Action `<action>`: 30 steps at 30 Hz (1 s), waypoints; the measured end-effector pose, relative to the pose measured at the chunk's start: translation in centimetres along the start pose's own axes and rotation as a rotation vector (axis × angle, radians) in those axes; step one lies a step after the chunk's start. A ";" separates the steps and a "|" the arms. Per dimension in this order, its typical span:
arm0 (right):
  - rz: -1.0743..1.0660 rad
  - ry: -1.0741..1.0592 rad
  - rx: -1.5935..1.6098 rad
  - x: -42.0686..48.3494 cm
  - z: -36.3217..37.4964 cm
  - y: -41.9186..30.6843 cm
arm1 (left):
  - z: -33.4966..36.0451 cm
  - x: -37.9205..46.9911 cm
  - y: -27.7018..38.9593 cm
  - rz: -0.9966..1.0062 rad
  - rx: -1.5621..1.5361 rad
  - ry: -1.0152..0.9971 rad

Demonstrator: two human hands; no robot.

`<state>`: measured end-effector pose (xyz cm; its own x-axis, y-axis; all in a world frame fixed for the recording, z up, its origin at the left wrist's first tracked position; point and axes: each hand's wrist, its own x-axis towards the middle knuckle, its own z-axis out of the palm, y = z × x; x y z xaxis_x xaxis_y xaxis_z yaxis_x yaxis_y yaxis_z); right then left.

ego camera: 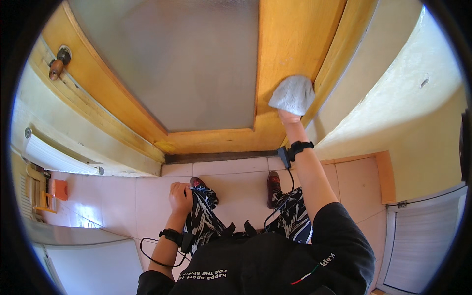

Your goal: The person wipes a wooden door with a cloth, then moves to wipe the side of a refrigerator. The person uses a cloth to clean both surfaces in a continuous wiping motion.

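My right hand (pixel 289 116) holds a light grey cloth (pixel 294 95) flat against the right stile of a yellow wooden door (pixel 285 40). The cloth covers my fingers and most of the palm, so only the heel of the hand and the wrist show. A frosted glass panel (pixel 191 66) fills the middle of the door, left of the cloth. My left hand (pixel 180 197) rests low at the knee of my black-and-white patterned trousers (pixel 201 215). Its fingers are curled and their tips are hidden.
At the door's left edge sits a door handle with a wooden grip (pixel 57 68). A white radiator (pixel 61 153) stands left of the frame. Pale tiles (pixel 236 188) cover the floor. Right are a wall (pixel 416 140) and a white-framed door (pixel 424 236). Cables hang from both wrist straps.
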<state>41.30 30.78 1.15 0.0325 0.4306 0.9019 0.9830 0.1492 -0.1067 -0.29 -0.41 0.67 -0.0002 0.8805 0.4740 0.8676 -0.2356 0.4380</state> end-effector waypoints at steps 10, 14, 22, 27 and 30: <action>0.559 -0.271 0.559 -15.2 2.8 -0.9 | -0.4 0.9 0.9 -0.074 0.021 -0.088; 0.190 -0.440 -0.161 -16.3 -0.5 -2.5 | -0.1 0.9 0.8 -0.078 0.026 -0.089; 0.166 -0.586 0.060 -8.6 -6.0 -4.9 | -0.2 0.5 0.7 -0.035 -0.017 -0.039; -0.156 0.117 0.071 2.4 -5.4 -6.6 | -0.2 -0.1 0.6 -0.034 0.023 -0.006; -0.154 0.196 0.160 9.7 -6.0 -7.0 | -0.2 -0.3 0.3 -0.025 -0.007 0.022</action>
<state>35.80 28.61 13.18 -0.0652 0.2146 0.9745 0.9387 0.3445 -0.0131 -0.11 -0.86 0.78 -0.0326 0.8769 0.4795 0.8638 -0.2166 0.4549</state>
